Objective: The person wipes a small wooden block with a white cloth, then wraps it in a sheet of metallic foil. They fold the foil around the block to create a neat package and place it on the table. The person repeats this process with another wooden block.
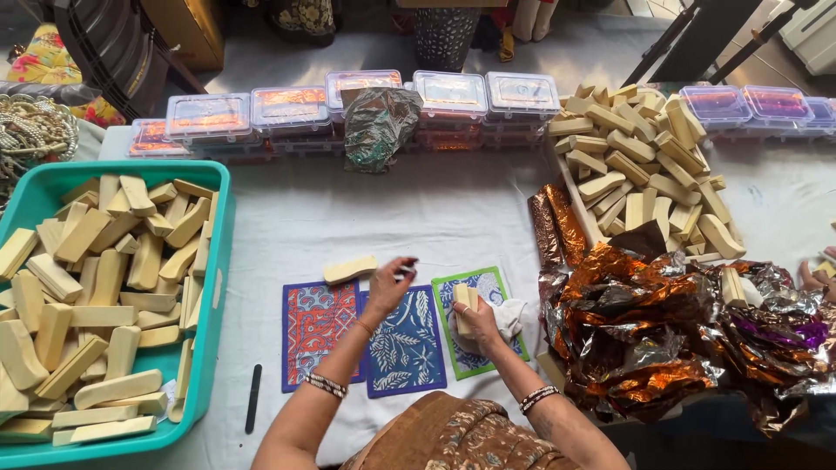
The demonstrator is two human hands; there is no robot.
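My right hand (479, 324) grips a cream-coloured bar (465, 300) upright over a green patterned mat (484, 283), with a white cloth (512, 315) bunched against it. My left hand (388, 287) hovers above a blue leaf-patterned mat (407, 348), fingers loosely bent and holding nothing I can make out. Another cream bar (350, 268) lies on the white table just left of its fingertips. A red patterned mat (317, 331) sits to the left of the blue one.
A teal tub (218, 261) at left holds several cream bars. More bars are piled in a tray (640, 165) at back right. Crumpled copper and silver foil (662, 331) lies right. Lidded plastic boxes (287, 109) line the back. A black file (253, 398) lies near the tub.
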